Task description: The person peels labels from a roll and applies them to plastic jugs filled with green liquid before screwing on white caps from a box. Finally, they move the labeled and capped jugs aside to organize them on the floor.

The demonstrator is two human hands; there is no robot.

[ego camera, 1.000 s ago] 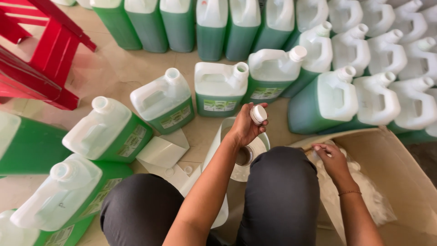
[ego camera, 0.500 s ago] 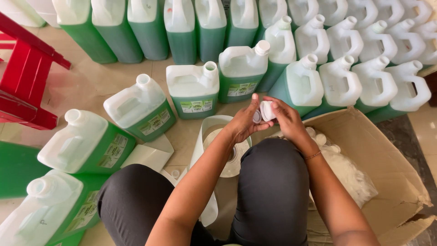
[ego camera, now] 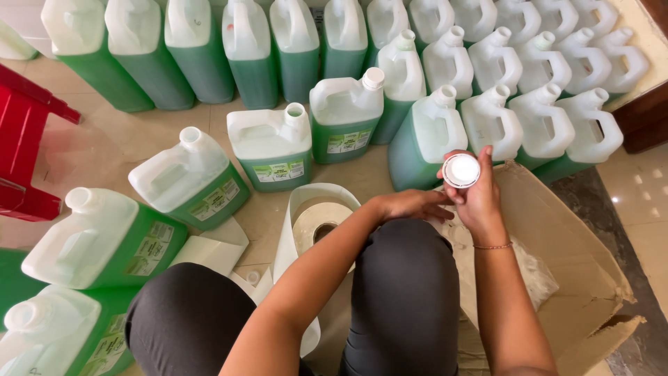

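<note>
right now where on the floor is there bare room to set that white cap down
Bare beige floor lies between the red plastic stool and the nearest green jugs with white tops. The back rows of jugs stand packed. The right hand holds the round white cap over the open cardboard box.

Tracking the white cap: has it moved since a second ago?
Yes. The white cap, in the right hand, shifted rightward from above the label roll to the cardboard box.

Bright, even light; sharp, edges slightly bowed.
</note>
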